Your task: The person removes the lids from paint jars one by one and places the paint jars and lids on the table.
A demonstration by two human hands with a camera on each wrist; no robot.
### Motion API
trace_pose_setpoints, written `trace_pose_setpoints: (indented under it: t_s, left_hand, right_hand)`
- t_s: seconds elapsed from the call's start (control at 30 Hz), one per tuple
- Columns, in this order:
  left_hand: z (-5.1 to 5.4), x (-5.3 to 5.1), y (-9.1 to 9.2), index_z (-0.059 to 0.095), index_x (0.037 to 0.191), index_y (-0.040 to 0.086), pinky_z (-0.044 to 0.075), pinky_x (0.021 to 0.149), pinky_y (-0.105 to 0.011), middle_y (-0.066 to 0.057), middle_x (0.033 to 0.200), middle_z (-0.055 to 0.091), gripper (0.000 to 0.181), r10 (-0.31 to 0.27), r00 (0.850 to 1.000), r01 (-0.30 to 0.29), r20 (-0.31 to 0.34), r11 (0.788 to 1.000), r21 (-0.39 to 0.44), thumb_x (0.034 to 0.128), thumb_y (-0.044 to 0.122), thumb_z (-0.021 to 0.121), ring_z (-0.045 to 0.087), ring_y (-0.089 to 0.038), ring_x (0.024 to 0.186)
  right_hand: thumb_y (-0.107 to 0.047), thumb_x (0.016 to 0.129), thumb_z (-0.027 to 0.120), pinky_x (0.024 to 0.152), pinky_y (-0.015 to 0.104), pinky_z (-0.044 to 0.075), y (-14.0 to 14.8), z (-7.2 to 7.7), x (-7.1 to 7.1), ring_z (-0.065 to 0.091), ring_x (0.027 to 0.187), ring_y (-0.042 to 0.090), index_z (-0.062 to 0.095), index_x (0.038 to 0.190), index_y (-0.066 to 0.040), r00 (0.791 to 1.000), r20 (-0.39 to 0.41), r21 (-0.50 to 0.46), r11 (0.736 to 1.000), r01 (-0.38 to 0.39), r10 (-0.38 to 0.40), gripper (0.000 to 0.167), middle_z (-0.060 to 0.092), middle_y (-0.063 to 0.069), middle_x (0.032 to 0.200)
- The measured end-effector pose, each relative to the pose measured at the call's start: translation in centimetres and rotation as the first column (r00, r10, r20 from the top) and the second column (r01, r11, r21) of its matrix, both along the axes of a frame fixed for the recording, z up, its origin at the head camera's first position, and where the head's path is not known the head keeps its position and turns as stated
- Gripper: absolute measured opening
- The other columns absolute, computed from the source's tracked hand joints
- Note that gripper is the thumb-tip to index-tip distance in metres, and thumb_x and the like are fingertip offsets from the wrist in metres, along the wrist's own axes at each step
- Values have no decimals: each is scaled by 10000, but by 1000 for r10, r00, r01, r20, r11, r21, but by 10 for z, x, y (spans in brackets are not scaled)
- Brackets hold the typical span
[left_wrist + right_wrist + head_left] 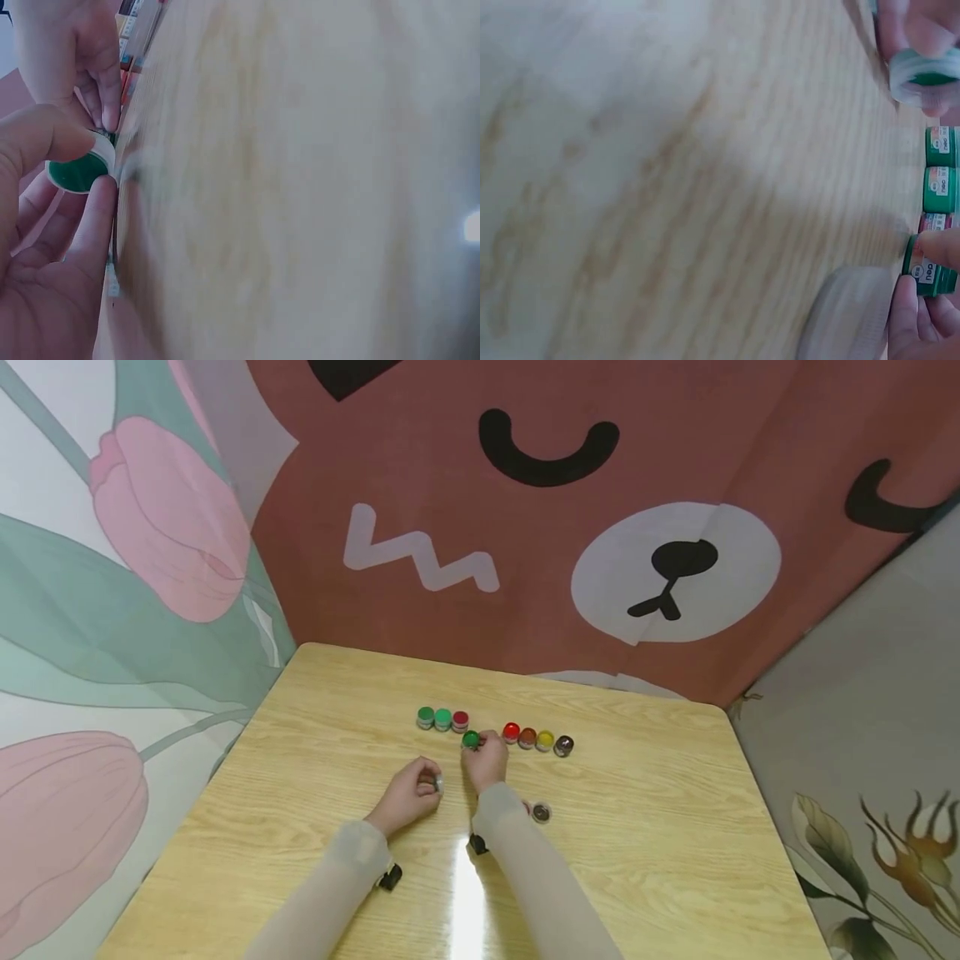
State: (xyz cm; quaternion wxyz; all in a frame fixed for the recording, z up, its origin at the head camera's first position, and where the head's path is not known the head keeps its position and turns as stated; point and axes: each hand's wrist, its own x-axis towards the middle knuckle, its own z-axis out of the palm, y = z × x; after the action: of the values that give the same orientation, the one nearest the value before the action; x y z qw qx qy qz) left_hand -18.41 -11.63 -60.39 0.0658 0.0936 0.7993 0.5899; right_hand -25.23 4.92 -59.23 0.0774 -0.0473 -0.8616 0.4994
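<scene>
The right hand (487, 760) pinches a small green paint jar (470, 740) at the row's middle; in the right wrist view its fingers and thumb hold the labelled green jar (928, 270). Lower and to the left, the left hand (408, 797) holds a round clear-rimmed lid (438, 785) on edge. The left wrist view shows this lid (79, 172), green inside, between thumb and fingers. Left of the green jar stand a green jar (426, 717), a lighter green jar (443, 719) and a dark red-topped jar (460, 721).
Right of the right hand stand red (511, 732), orange-brown (527, 738), yellow (545, 741) and dark (563, 745) jars. A round dark item (541, 812) lies beside the right forearm, with another partly hidden. Printed curtains border the wooden table (645, 827).
</scene>
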Motion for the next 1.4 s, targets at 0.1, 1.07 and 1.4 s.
trace_pose_setpoints:
  t_s: [0.1, 1.07, 1.4]
  left_hand:
    - [0, 3, 4, 570, 1075, 0, 585, 885, -325, -156, 1098, 596, 313, 8, 1000, -8, -3, 1000, 6, 823, -114, 716, 637, -272, 1028]
    - [12, 12, 19, 594, 1164, -5, 510, 870, -441, -107, 1018, 539, 436, -71, 995, 34, -68, 898, -439, 755, -48, 741, 523, -275, 969]
    - [18, 14, 19, 598, 1122, 24, 494, 898, -463, -96, 1020, 526, 428, -109, 993, 81, -37, 888, -453, 734, -51, 761, 511, -284, 989]
  right_hand:
    - [47, 805, 737, 799, 460, 587, 1, -2, -3, 667, 881, 348, 650, 1021, 106, 999, -22, 8, 1000, 23, -23, 240, 677, 211, 906]
    - [51, 926, 636, 925, 473, 558, -2, 3, -23, 653, 1064, 381, 624, 1205, 94, 989, 109, 72, 993, 89, -96, 282, 677, 245, 1078]
    - [48, 945, 623, 939, 476, 552, -7, 1, -27, 640, 1088, 381, 634, 1148, 82, 990, 95, 67, 993, 98, -104, 207, 662, 245, 1091]
